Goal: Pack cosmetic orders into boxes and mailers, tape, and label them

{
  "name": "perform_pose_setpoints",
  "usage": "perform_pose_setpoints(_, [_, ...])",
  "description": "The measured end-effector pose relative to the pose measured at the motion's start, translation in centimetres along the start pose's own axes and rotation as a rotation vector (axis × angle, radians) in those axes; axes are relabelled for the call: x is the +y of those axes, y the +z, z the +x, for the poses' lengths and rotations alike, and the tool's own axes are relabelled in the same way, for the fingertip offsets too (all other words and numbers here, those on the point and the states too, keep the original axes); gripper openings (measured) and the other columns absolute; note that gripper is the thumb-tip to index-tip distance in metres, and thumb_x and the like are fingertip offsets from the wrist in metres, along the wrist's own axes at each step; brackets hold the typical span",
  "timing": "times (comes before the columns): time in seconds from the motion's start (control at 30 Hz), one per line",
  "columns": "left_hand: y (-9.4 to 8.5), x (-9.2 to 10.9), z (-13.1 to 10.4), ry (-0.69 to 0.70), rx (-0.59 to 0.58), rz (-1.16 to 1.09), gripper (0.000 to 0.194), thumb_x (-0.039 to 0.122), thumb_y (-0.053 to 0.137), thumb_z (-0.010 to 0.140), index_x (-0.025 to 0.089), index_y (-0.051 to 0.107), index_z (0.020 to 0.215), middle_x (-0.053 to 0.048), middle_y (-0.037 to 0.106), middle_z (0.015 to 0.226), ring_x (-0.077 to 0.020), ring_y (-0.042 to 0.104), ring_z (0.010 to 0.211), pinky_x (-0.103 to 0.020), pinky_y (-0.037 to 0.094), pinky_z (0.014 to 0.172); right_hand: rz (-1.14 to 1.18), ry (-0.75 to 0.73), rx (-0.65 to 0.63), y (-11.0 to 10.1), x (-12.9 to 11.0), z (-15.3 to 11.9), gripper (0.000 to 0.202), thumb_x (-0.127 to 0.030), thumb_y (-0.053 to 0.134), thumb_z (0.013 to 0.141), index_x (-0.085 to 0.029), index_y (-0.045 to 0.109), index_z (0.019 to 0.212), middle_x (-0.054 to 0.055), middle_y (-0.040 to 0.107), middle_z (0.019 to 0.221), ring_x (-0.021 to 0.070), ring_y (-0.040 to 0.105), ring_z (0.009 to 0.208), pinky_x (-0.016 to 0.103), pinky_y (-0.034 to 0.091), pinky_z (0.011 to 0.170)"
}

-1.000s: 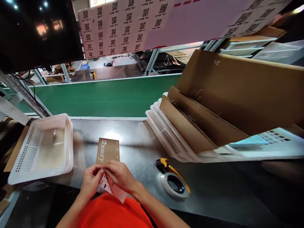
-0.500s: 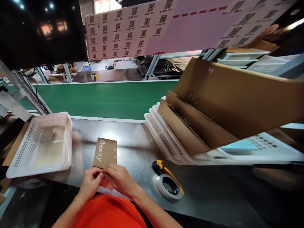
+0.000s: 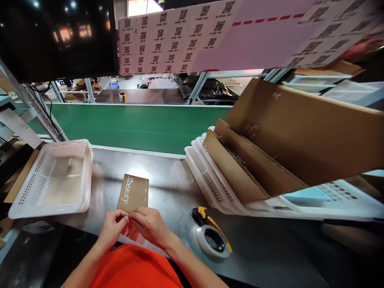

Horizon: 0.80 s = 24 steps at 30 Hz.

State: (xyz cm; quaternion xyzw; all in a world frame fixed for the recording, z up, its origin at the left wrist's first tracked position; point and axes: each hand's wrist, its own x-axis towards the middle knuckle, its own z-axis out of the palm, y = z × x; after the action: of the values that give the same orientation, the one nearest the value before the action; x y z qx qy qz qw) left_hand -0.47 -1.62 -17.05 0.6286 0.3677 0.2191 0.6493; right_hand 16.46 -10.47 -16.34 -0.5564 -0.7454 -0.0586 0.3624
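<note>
The flat brown box (image 3: 135, 192) with the word "beauty" lies on the metal counter (image 3: 172, 182), and I take it as the landmark. On the near side of the box, close to the red shirt, the left hand (image 3: 112, 227) and the right hand (image 3: 152, 227) come together, their fingertips almost meeting. Both hands appear to pinch a thin reddish-and-white sheet (image 3: 133, 235) between thumb and fingers. The fingers hide its upper edge, so I cannot tell exactly how each thumb is placed, nor whether the right hand touches the box.

The sheet should be very light, soft and easy to crease; it is better taken at its edge or corner, with a small pinch and no pulling. The box looks like stiff card, probably light too, and its smooth face may slide on the metal. The two long sides would give a good hold, without pressing the middle.

To the right of the box lies a tape dispenser (image 3: 207, 219) with its roll of tape (image 3: 203, 242). Farther right stand white baskets (image 3: 207, 176) carrying cardboard pieces (image 3: 300, 140). To the left of the box is another white basket (image 3: 48, 212).
</note>
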Motion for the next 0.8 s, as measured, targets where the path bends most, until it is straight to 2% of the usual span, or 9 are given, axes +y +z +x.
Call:
perform_pose_setpoints(0.13, [0.16, -0.67, 0.39, -0.010, 0.009, -0.030, 0.041, 0.056, 0.076, 0.076, 0.015, 0.074, 0.073, -0.002, 0.064, 0.061, -0.0143, 0.056, 0.058, -0.025, 0.044, 0.058, 0.011, -0.001, -0.009, -0.19, 0.14, 0.16, 0.021, -0.020, 0.049, 0.102, -0.020, 0.069, 0.095, 0.002, 0.072, 0.075, 0.0144, 0.064, 0.063, 0.025, 0.044, 0.055])
perform_pose_setpoints(0.37, [0.27, -0.38, 0.74, -0.040, -0.025, -0.071, 0.048, 0.063, 0.080, 0.071, 0.015, 0.075, 0.075, -0.002, 0.065, 0.065, -0.0139, 0.056, 0.060, -0.025, 0.044, 0.060, 0.013, 0.027, -0.036, -0.22, 0.42, -0.02, 0.023, -0.022, 0.047, 0.103, -0.020, 0.068, 0.093, 0.003, 0.074, 0.082, 0.0139, 0.066, 0.068, 0.023, 0.046, 0.060])
perform_pose_setpoints(0.57, [0.10, -0.53, 0.96, -0.017, -0.038, -0.078, 0.046, 0.060, 0.079, 0.073, 0.014, 0.074, 0.074, -0.002, 0.066, 0.065, -0.0126, 0.054, 0.059, -0.024, 0.042, 0.058, -0.012, 0.026, -0.013, -0.13, 0.33, 0.02, 0.024, -0.024, 0.047, 0.105, -0.019, 0.070, 0.100, 0.002, 0.072, 0.078, 0.0137, 0.065, 0.066, 0.023, 0.045, 0.058])
perform_pose_setpoints(0.8, [-0.01, 0.12, 0.76, -0.124, -0.037, -0.188, 0.050, 0.060, 0.086, 0.064, 0.013, 0.076, 0.077, -0.002, 0.069, 0.067, -0.0134, 0.057, 0.062, -0.026, 0.043, 0.064, -0.017, -0.005, 0.040, 0.05, 0.29, 0.00, 0.020, -0.021, 0.051, 0.103, -0.020, 0.070, 0.097, 0.002, 0.073, 0.078, 0.0136, 0.064, 0.064, 0.024, 0.043, 0.057])
